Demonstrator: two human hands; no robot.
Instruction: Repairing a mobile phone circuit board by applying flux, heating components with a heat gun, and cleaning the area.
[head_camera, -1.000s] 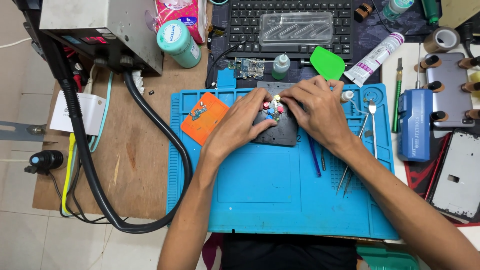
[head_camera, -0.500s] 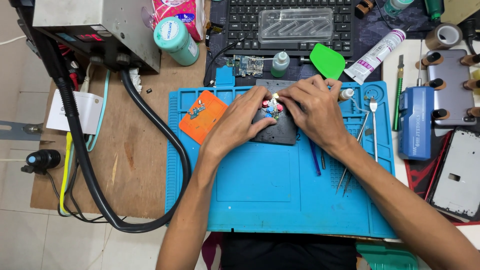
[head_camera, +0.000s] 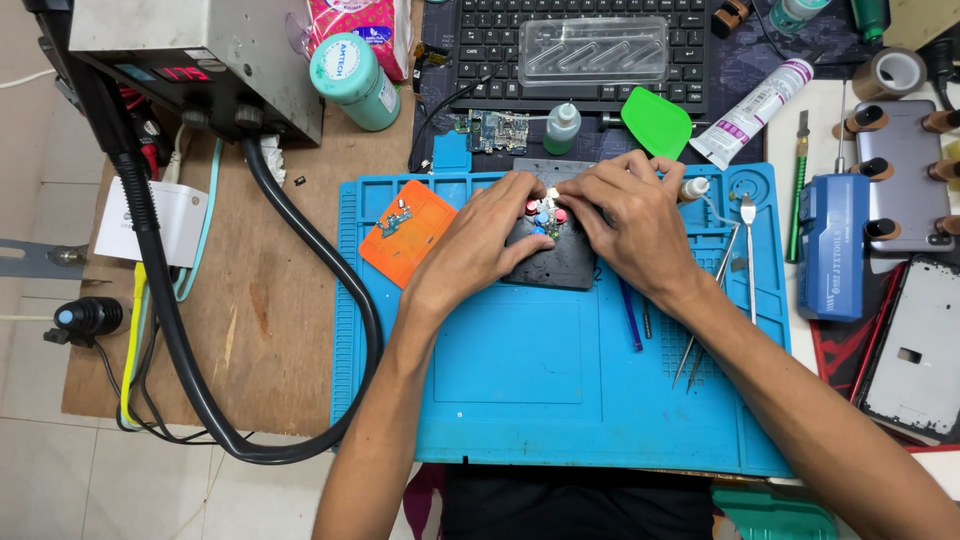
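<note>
**Both hands meet over a small board on the black holder**

Cluttered wooden worktop (head_camera: 270, 300) carries a blue silicone repair mat (head_camera: 560, 400), and near the mat's far edge lies a flat black rectangular holder plate (head_camera: 560, 262). On it sits a small circuit board pinned by red and blue round pegs (head_camera: 545, 213), directly between the two hands. The left hand (head_camera: 480, 240) comes in from the left, fingers (head_camera: 525, 190) drawn together and pressing at the board's near-left side. The right hand (head_camera: 630, 215) comes from the right, fingertips pinched at the board's top edge. Both are equally close, touching it. An orange square pad (head_camera: 405, 232) lies just left; metal tweezers (head_camera: 748, 250) lie to the right
</note>
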